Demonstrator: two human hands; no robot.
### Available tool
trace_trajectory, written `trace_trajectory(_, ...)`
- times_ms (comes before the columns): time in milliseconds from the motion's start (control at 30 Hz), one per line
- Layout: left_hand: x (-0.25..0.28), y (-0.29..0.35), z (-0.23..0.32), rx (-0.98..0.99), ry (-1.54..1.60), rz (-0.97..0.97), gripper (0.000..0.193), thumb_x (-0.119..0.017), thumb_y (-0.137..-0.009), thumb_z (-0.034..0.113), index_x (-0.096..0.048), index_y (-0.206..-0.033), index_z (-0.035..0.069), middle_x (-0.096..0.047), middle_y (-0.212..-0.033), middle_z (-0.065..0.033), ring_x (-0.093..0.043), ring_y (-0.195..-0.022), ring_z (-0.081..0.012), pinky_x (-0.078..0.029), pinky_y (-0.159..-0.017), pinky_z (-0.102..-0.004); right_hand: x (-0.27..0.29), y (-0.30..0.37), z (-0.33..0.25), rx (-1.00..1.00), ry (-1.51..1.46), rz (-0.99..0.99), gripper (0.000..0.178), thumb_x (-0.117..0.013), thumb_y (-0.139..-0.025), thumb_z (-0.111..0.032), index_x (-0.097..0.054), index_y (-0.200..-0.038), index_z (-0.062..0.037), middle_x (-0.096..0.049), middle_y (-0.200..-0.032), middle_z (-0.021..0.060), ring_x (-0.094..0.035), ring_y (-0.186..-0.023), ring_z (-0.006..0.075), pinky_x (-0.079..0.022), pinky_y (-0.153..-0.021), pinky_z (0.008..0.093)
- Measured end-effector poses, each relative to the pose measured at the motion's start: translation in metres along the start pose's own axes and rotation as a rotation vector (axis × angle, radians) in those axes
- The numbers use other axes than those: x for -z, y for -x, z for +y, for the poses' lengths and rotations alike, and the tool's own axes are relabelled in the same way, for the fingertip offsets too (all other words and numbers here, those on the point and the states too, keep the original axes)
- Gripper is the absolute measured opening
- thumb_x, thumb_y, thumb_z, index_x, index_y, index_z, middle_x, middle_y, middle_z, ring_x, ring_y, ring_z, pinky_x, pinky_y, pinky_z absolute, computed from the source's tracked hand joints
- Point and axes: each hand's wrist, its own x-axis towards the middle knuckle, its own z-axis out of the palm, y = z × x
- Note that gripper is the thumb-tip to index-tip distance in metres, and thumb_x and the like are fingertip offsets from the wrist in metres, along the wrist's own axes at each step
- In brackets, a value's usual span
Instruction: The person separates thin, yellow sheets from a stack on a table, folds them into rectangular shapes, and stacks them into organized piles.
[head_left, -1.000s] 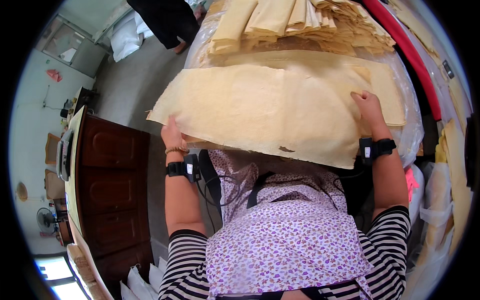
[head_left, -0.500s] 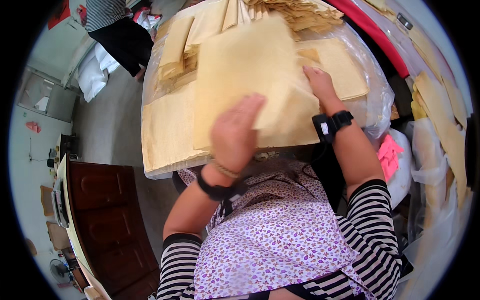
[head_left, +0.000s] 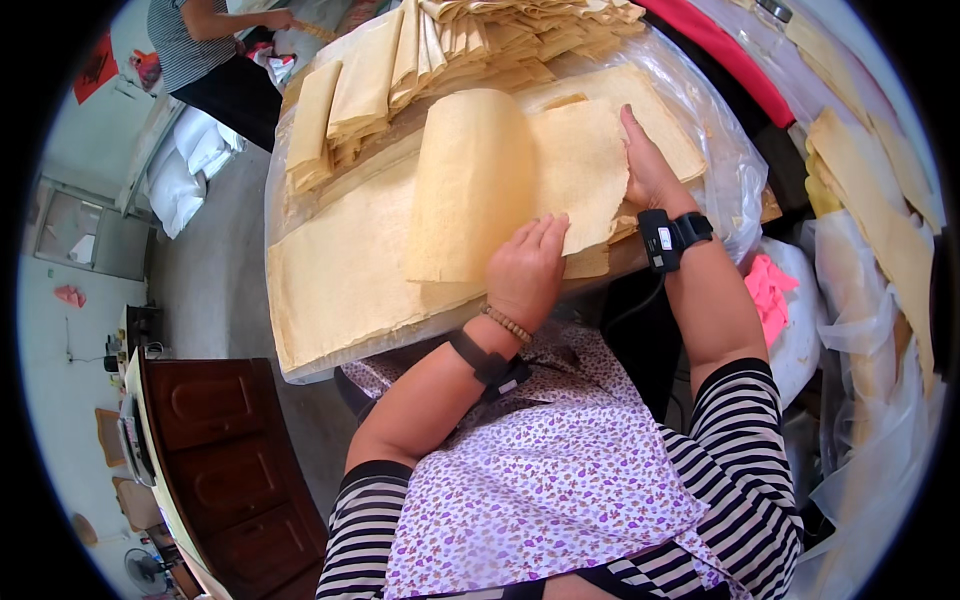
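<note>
A thin, flexible tan sheet (head_left: 470, 190), perhaps tofu skin, bends in a loose curl over the near part of the table. My left hand (head_left: 525, 265) grips its near edge, fingers on top and the thumb hidden. At the sheet's right edge, my right hand (head_left: 648, 165) holds it with the thumb pointing up; the other fingers are mostly behind it. Beneath lies a broad flat stack of similar sheets (head_left: 340, 280), reaching the table's front edge. More flat sheets (head_left: 675, 120) lie just beyond my right hand.
Folded tan sheets (head_left: 362, 90) stand in a row at the back, beside a loose heap (head_left: 560, 25). Clear plastic (head_left: 735, 170) covers the table's right side. A brown cabinet (head_left: 215, 420) stands to the left. Another person (head_left: 205, 45) stands at the far left.
The sheet has come down from a raised, flat pose and now curls over the stack. My left hand moved right along its near edge. The other person's arm has come into view.
</note>
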Motion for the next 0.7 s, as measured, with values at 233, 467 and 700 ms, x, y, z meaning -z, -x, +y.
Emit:
trace_trajectory(233, 0.020, -0.020, 0.032, 0.010, -0.026, -0.280, 0.052, -0.070, -0.090, 0.027, -0.056, -0.136, 0.007, -0.059, -0.139, -0.0148, -0.054, -0.131, -0.0305, -0.043, -0.109, -0.0430, 0.033, -0.007, 0.017, -0.036, 0.344, -0.017, 0.035, -0.066, -0.091, -0.013, -0.064, -0.123, 0.0026, -0.071, -0.108, 0.0168, -0.069, -0.094, 0.0270, -0.055, -0.084, 0.0416)
trace_trajectory(467, 0.060, -0.051, -0.071, 0.083, -0.420, -0.302, 0.058, -0.060, -0.097, 0.045, -0.053, -0.143, 0.010, -0.047, -0.153, -0.0136, -0.040, -0.144, -0.0342, -0.033, -0.116, -0.0474, 0.052, -0.020, 0.005, 0.140, 0.694, -0.028, 0.032, -0.061, -0.092, -0.011, -0.064, -0.120, 0.0029, -0.072, -0.104, 0.0143, -0.068, -0.090, 0.0259, -0.054, -0.085, 0.0397)
trace_trajectory(700, 0.025, -0.019, -0.077, 0.225, -0.345, -0.418, 0.057, -0.058, -0.097, 0.047, -0.052, -0.145, 0.017, -0.041, -0.158, -0.0113, -0.032, -0.149, -0.0340, -0.024, -0.120, -0.0500, 0.056, -0.012, -0.008, 0.005, 0.542, 0.018, 0.033, -0.062, -0.089, -0.012, -0.066, -0.118, 0.0017, -0.070, -0.106, 0.0127, -0.067, -0.096, 0.0246, -0.052, -0.086, 0.0394)
